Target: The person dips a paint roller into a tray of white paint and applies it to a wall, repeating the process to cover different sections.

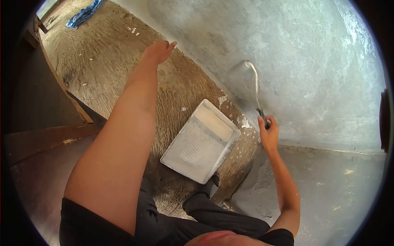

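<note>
My right hand (269, 130) is wrapped round the dark handle of a tool (257, 84) with a bent, whitish metal rod. The rod reaches up along the grey wall (303, 65), and its curved end is at the wall surface; no roller cover can be made out on it. My left hand (159, 51) is stretched out over the floor near the foot of the wall, fingers partly curled, the thumb side pointing at the wall. Between my arms a white paint tray (186, 149) lies on the floor, with pale paint (214, 123) in its deeper end.
The rough brown floor (102, 61) has white specks along the wall. A crumpled blue plastic piece (84, 14) lies at the far left. Dark wooden furniture (41, 102) stands at the left. My foot (210, 186) is beside the tray, and a second wall (324, 184) meets the first at right.
</note>
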A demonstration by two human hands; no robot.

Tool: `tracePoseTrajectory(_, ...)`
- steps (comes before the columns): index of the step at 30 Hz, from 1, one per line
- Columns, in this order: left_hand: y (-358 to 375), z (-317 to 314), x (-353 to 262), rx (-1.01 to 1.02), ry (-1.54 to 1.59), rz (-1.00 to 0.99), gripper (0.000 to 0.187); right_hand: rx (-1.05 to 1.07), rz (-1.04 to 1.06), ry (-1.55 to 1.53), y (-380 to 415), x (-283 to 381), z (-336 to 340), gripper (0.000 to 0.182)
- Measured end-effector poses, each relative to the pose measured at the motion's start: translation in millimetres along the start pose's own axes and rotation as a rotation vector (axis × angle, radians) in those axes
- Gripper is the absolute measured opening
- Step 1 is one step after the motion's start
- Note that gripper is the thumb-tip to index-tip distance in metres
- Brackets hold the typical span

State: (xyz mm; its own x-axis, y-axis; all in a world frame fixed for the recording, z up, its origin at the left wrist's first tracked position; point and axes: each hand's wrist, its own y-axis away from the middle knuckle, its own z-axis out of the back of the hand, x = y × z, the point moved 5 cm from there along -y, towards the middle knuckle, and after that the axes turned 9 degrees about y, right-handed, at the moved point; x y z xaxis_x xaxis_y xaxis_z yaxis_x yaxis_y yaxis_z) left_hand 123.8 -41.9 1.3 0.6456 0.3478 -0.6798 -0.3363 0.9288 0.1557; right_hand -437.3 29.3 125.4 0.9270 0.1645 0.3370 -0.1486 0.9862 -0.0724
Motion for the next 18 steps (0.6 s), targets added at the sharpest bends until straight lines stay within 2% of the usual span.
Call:
tracePoseTrajectory(1,1,1,-5,-0.003,-0.006,0.0,0.074,0.019,-0.092,-0.043,10,-17,0,0.035)
tracePoseTrajectory(4,10,2,-12,0.055,-0.022,-0.008,0.079,-0.016,-0.13,-0.015,26,-24,-1,0.039)
tracePoseTrajectory(5,10,4,-14,0.054,-0.025,-0.019,0.079,-0.015,-0.13,-0.023,20,-24,-9,0.039)
tracePoseTrajectory(6,10,3,-15,0.06,-0.027,-0.03,0.079,-0.069,-0.043,0.0,7,-14,-19,0.042)
tracePoseTrajectory(8,2,0,-1,0.024,-0.075,-0.048,0.077,-0.117,0.074,0.014,-20,19,-38,0.046)
tracePoseTrajectory(11,-1,9,22,-0.04,-0.102,-0.062,0.078,-0.116,0.163,-0.015,-66,106,-57,0.045)
tracePoseTrajectory(14,6,28,21,-0.055,-0.083,-0.018,0.081,-0.119,0.192,-0.012,-90,144,-65,0.044)
tracePoseTrajectory(16,13,36,15,-0.053,-0.082,0.015,0.081,-0.114,0.205,-0.004,-87,139,-63,0.044)
tracePoseTrajectory(18,18,40,13,-0.072,-0.055,0.01,0.08,-0.138,0.195,0.031,-70,106,-52,0.042)
